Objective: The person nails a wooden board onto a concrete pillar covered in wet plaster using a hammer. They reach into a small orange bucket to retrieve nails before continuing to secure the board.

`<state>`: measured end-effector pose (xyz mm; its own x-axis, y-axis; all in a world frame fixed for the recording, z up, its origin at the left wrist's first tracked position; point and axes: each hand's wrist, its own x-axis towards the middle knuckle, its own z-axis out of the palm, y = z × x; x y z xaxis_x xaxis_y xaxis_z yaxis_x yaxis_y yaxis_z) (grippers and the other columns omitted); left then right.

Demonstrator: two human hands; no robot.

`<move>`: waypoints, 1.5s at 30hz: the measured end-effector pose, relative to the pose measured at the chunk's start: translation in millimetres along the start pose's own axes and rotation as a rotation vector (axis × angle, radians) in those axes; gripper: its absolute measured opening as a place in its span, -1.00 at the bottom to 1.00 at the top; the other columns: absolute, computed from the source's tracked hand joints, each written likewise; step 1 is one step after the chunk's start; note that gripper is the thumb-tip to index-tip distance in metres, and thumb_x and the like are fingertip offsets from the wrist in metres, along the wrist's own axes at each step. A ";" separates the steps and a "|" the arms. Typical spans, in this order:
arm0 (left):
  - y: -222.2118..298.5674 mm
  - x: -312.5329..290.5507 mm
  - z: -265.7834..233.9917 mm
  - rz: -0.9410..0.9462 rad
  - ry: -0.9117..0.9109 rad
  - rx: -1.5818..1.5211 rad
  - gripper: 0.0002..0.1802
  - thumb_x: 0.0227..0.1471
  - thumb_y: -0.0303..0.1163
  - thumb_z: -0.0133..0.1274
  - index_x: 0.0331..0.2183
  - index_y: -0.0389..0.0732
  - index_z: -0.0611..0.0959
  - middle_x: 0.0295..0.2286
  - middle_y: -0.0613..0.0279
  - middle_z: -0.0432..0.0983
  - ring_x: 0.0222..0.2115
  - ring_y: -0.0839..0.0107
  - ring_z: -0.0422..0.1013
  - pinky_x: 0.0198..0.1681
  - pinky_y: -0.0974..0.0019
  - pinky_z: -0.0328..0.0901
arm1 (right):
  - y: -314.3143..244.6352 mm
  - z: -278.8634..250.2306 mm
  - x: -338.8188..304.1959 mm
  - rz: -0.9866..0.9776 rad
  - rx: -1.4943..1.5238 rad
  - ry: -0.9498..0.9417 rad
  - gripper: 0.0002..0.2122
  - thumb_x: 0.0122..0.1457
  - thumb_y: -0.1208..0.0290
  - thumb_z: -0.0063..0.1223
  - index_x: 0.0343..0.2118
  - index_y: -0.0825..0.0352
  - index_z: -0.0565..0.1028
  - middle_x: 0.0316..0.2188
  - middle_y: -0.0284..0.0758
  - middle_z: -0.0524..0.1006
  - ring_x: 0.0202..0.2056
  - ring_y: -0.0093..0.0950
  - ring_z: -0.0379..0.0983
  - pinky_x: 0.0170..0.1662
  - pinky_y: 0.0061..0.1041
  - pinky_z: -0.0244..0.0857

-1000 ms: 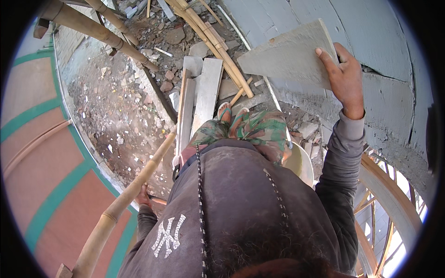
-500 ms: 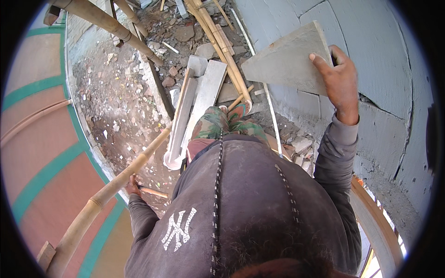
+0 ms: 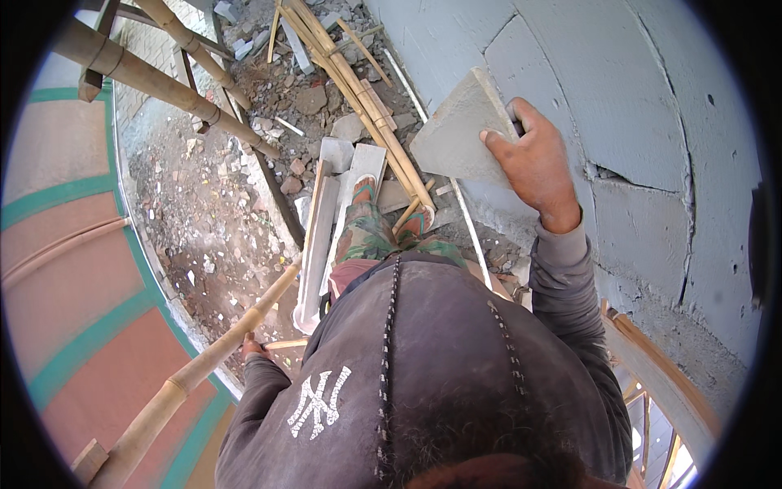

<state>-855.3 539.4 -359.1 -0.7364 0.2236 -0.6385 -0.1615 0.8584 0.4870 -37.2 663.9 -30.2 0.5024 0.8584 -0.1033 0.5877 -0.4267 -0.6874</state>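
My right hand is closed on the edge of a flat grey slab with slanted sides. The thumb lies on its near face, and the other fingers are hidden behind it. The slab is held up in front of the grey block wall; I cannot tell whether it touches the wall. Low on the left, my left hand is beside a slanting bamboo pole. A slim wooden handle sticks out from this hand to the right, its far end hidden by my body. The fingers look closed around it.
My feet in sandals stand on a grey plank and by long bamboo poles. Rubble covers the ground below. More bamboo scaffolding crosses the upper left. A brown and green wall runs down the left side.
My right hand has brought the slab left and a little down, turning it. My left foot now shows on the plank. My view has shifted, and the left hand stays by the bamboo pole.
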 end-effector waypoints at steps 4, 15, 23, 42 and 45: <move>-9.6 -8.7 86.5 0.020 -0.161 0.772 -0.65 0.08 -0.12 0.16 -0.14 -0.08 0.66 -0.09 0.08 0.50 -0.21 0.17 0.45 -0.21 0.10 0.40 | 0.5 -1.3 -11.1 0.012 -0.035 -0.018 -0.73 0.04 0.31 0.25 -0.32 0.41 0.50 -0.38 0.02 0.57 -0.30 0.07 0.51 -0.22 -0.14 0.38; 145.1 -334.5 373.2 1.371 -0.866 0.988 -0.58 0.14 -0.04 0.21 -0.01 0.03 0.72 -0.31 -0.13 0.66 -0.24 -0.09 0.60 -0.18 0.01 0.44 | 18.3 -12.1 -93.0 -0.009 -0.288 0.130 -0.69 0.21 0.11 0.19 -0.18 0.27 0.64 -0.31 -0.11 0.62 -0.26 -0.05 0.57 -0.22 -0.15 0.43; 154.9 -524.7 479.0 1.764 -1.833 0.346 -0.20 -0.16 -0.16 0.49 0.07 -0.29 0.56 -0.37 0.13 0.62 -0.36 0.32 0.47 -0.21 0.12 0.41 | 13.7 -35.4 -148.9 -0.025 -0.360 0.362 -0.67 0.26 0.07 0.13 -0.22 0.28 0.61 -0.35 -0.22 0.60 -0.31 -0.14 0.58 -0.30 -0.21 0.43; 184.7 -775.3 334.0 1.601 -2.471 -0.035 -0.67 0.08 -0.38 0.28 -0.18 -0.41 0.63 -0.44 0.24 0.48 -0.41 0.47 0.37 -0.37 0.32 0.28 | -64.6 -145.1 -328.0 -0.236 -0.086 1.537 -0.43 0.23 0.28 0.28 0.21 0.44 0.35 0.01 -0.18 0.48 0.00 -0.39 0.49 0.05 -0.37 0.42; 204.6 -818.1 305.1 1.982 -2.430 -0.344 -0.82 0.20 -0.48 0.13 -0.14 -0.26 0.67 -0.18 -0.02 0.57 -0.18 0.18 0.49 -0.13 0.18 0.36 | 2.1 -74.3 -332.8 0.017 0.079 1.309 -0.39 0.23 0.23 0.28 0.24 0.45 0.32 0.00 -0.13 0.49 -0.01 -0.38 0.49 0.05 -0.38 0.41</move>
<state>-85.5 672.9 81.0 0.5968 -0.1485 0.7885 -0.7945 -0.2467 0.5549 -156.1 356.1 56.1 0.7755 -0.0767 0.6267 0.5588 -0.3785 -0.7379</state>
